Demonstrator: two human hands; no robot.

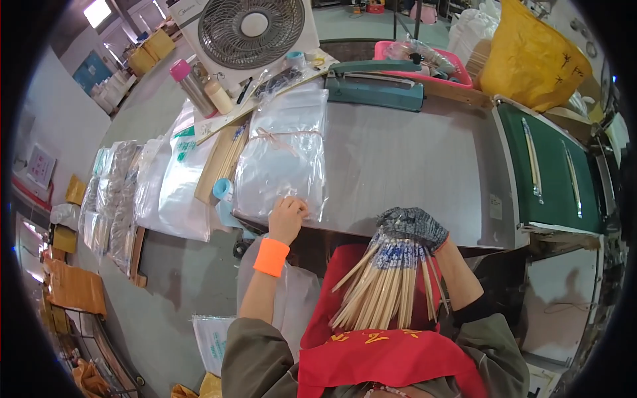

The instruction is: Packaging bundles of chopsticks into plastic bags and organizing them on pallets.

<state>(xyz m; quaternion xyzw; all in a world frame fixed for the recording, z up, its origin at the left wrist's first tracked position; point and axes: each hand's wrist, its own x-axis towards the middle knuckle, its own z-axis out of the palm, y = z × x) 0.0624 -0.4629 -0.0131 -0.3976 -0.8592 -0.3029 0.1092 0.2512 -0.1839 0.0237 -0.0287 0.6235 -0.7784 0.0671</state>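
My right hand (413,224), in a grey knitted glove, grips a thick bundle of wrapped chopsticks (391,285) at the table's front edge. The chopsticks fan downward over my red apron (371,361), and blue print shows on their wrappers near the glove. My left hand (288,215) is bare, with an orange band (271,257) on its wrist. Its bent fingers pinch at the near edge of a stack of clear plastic bags (282,152). A ribbon crosses that stack. How many bags the fingers hold is hidden.
A green conveyor belt (541,166) at the right carries slim wrapped packs. At the back of the table (411,159) are a teal bag sealer (375,89) and a pink basket (458,69). A fan (252,30), a flask (192,86) and a blue tape roll (223,189) are left.
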